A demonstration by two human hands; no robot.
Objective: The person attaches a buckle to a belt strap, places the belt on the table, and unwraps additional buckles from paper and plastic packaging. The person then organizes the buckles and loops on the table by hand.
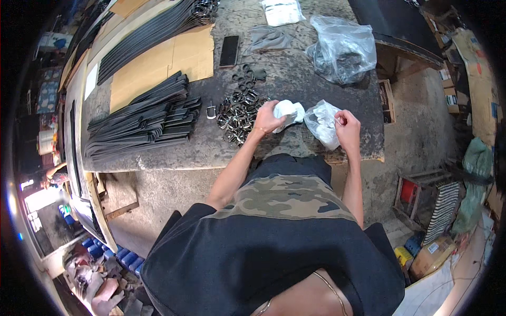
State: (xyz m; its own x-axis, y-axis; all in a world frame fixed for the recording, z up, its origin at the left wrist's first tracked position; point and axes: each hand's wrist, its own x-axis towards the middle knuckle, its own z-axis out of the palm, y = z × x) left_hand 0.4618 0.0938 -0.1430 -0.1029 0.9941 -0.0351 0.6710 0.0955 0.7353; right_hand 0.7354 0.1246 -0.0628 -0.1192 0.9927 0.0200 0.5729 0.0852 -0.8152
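Note:
At the table's near edge, my left hand (268, 118) is closed round a white crumpled bundle (288, 112); whether it is paper or plastic I cannot tell. To its right, my right hand (349, 129) pinches the edge of a small clear plastic bag (322, 124) with white stuff inside. The bag rests on the dark, stained table (295, 68). Just left of my left hand lies a heap of metal buckles (240, 118), with a single buckle (211, 112) apart from it.
Black straps (147, 121) lie stacked at left, more (158, 37) beyond on cardboard (195, 55). Farther back are a phone (229, 51), a grey cloth (269, 38), a white package (282, 11) and a large clear bag (345, 50) with dark contents. A stool (427, 200) stands at right.

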